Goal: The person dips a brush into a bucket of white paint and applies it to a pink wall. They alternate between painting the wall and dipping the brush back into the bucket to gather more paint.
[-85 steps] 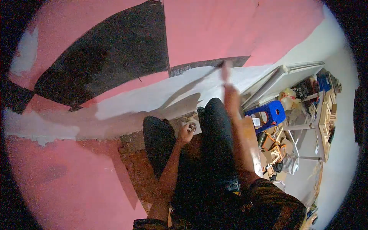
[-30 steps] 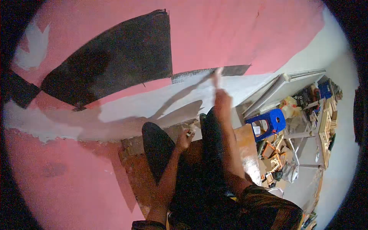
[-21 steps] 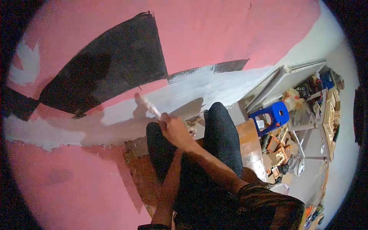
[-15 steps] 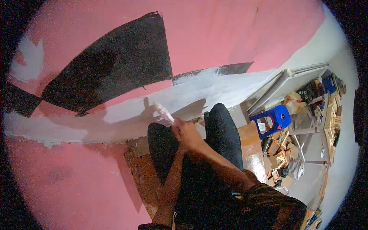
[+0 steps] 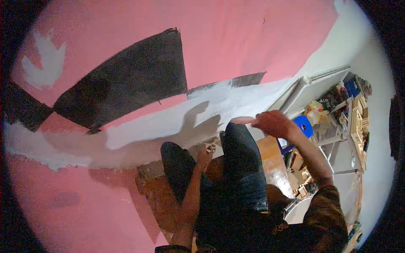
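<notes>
On the right, my right hand [image 5: 275, 125] is closed around a pale paintbrush [image 5: 242, 120], whose end points left over my right knee. Blur hides the brush's finer detail. My left hand [image 5: 205, 155] is held low between my knees with its fingers curled; a small light patch shows at the fingertips, too small to name. In front of both hands stands the wall [image 5: 236, 42], pink with black shapes [image 5: 135, 69] and a streaky white band [image 5: 145, 128]. Shadows of my arms and hand fall across that band.
A blue plastic stool [image 5: 303, 125] stands at the right beside a brown wooden surface [image 5: 274, 162]. Behind it are wooden pieces [image 5: 358, 126], bags [image 5: 315, 111] and other clutter. White panels [image 5: 310, 86] lean near the wall.
My right hand has moved right and up with the paintbrush, away from my left hand. The left hand now shows separately between my knees. The view has shifted slightly.
</notes>
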A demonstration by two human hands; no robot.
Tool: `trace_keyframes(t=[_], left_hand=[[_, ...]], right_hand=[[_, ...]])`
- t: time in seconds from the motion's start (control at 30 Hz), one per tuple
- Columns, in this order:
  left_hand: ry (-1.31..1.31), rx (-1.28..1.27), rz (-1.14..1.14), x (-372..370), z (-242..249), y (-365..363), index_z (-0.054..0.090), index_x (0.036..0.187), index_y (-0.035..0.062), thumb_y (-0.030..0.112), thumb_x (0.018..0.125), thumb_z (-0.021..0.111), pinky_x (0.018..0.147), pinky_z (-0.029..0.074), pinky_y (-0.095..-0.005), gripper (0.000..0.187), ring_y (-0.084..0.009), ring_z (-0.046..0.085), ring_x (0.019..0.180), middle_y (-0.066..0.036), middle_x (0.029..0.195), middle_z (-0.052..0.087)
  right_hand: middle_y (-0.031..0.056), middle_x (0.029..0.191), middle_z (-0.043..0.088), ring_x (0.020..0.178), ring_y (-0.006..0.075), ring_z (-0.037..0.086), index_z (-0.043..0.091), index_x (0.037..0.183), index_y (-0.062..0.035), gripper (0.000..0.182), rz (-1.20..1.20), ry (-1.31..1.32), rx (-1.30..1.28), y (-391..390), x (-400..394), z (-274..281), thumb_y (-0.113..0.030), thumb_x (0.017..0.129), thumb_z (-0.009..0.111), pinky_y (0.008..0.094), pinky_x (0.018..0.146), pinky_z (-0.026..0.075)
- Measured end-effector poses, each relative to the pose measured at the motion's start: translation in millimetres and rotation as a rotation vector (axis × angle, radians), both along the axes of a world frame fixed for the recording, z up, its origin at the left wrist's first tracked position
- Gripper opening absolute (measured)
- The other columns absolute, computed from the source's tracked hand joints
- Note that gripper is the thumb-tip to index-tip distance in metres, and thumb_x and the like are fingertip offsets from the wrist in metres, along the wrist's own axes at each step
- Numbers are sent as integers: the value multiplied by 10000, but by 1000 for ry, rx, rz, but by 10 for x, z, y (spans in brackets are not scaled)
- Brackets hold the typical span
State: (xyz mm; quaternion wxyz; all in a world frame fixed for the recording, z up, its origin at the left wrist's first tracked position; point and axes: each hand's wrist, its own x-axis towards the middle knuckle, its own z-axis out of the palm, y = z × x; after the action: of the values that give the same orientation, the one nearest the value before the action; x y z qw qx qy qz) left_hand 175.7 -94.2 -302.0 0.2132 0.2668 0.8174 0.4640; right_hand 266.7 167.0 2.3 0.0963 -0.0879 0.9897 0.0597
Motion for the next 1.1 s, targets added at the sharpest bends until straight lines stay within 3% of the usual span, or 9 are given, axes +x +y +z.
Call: trace_keyframes(t=[0.1, 0.27, 0.47, 0.6, 0.77, 0.8, 0.83, 0.93, 1.1], left_hand=[[117, 17, 87, 15, -464, -6, 586, 1069, 54, 319, 864, 582, 735, 465, -414, 335, -305, 607, 799, -151, 877, 629], [135, 33, -1, 47, 39, -85, 580, 1059, 35, 305, 850, 568, 761, 462, -443, 341, -347, 611, 811, -175, 905, 634], [186, -65, -15, 119, -200, -103, 594, 1071, 41, 240, 848, 589, 691, 480, -377, 299, -296, 626, 799, -180, 855, 645], [-26, 71, -180, 35, -363, -98, 598, 1043, 31, 231, 851, 573, 699, 487, -373, 279, -286, 637, 790, -191, 854, 650], [122, -246, -165, 75, -263, -57, 593, 1051, 39, 187, 874, 530, 636, 467, -360, 239, -235, 621, 723, -126, 775, 639], [105, -63, -142, 116, -246, -51, 580, 1082, 29, 172, 882, 515, 615, 456, -358, 255, -216, 591, 675, -111, 762, 625], [77, 120, -105, 173, -225, -41, 567, 1114, 19, 158, 889, 501, 594, 445, -357, 273, -196, 562, 626, -97, 749, 612], [-69, -85, 11, 258, 119, -14, 493, 1218, -12, 105, 897, 469, 571, 418, -339, 342, -148, 484, 579, -88, 778, 598], [415, 125, -21, 166, 300, -170, 583, 1059, -14, 129, 892, 523, 679, 455, -335, 228, -168, 564, 743, -102, 876, 621]], right_hand=[[163, 695, 624, 675, 328, 642, 594, 838, -34, 307, -161, -78, 36, 97, 256, 374, -327, 871, 510, 434, 582, 508], [183, 750, 628, 705, 350, 637, 577, 947, -37, 353, -326, -386, 156, 236, 1086, 887, -376, 861, 533, 447, 626, 505], [180, 945, 620, 874, 347, 609, 572, 1052, -42, 376, -680, -251, -34, -92, 2366, 1469, -341, 826, 606, 450, 776, 470], [173, 879, 617, 822, 358, 600, 609, 913, -25, 272, -700, -53, -45, -113, 3484, 1467, -271, 799, 635, 442, 752, 469], [144, 745, 626, 729, 318, 606, 636, 728, -58, 218, -974, -381, 50, -518, 4158, 1783, -270, 727, 688, 414, 700, 475], [137, 727, 621, 730, 320, 601, 638, 725, -63, 230, -1048, -464, -20, -555, 4216, 1791, -290, 733, 677, 418, 704, 470], [130, 709, 617, 732, 323, 595, 641, 721, -68, 244, -1113, -546, -88, -577, 4304, 1789, -309, 740, 665, 422, 709, 466], [132, 717, 623, 770, 322, 590, 665, 757, -87, 294, -952, -464, -65, -610, 4572, 1322, -377, 770, 615, 425, 741, 455], [219, 712, 623, 694, 389, 615, 636, 638, 6, 395, -950, -501, -43, -587, 4574, 177, -353, 776, 546, 458, 658, 500]])
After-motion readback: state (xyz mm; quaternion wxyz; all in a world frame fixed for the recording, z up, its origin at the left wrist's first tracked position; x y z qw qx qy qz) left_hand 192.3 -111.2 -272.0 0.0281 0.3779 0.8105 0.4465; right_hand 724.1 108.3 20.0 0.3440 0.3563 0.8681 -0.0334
